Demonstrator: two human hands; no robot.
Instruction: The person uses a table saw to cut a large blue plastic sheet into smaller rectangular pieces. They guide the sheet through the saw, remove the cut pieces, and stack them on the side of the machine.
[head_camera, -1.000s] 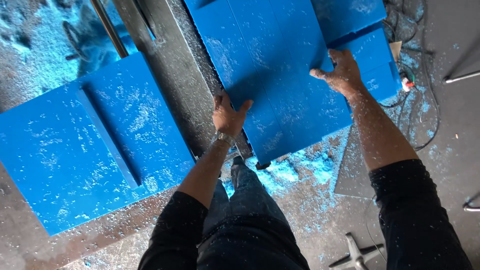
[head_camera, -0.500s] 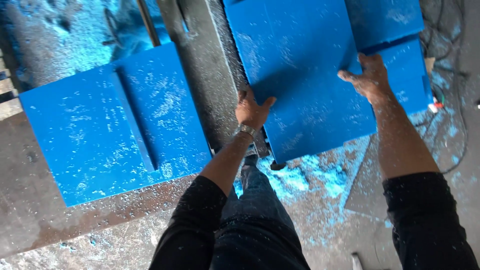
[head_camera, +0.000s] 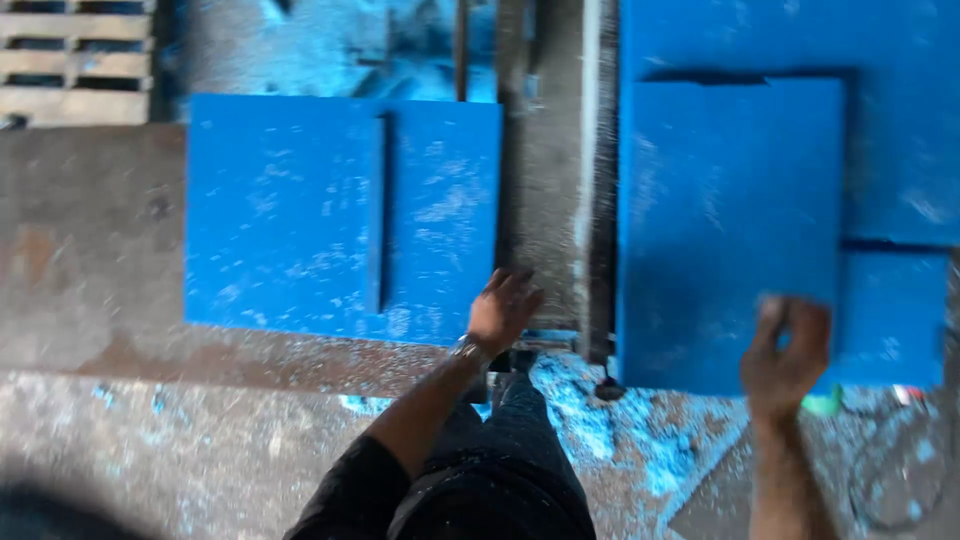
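Counting blue panels: one wide left panel with a raised blue strip down its middle, flat on the grey surface; on the right a stack of three visible layers, the top panel over a larger panel behind it and a smaller panel sticking out at lower right. Two hands, one person.

Left hand: fingers spread and loose, gripping nothing, just off the lower right corner of the left panel, over the grey metal rail that runs between the panels. Contact with the panel edge not clear.

Right hand: blurred, at the lower right corner of the top panel, fingers on its face; can't tell whether it's clamped on the edge or only pressing.

No containers. Blue shavings litter the floor below the rail, dust speckles the left panel. One wooden pallet at top left.

Versus half a second ago: left hand has come off the right panel's lower left corner and moved toward the left panel; right hand has dropped from the panel's right edge to its lower corner. View has swung, panels now sit square in frame.
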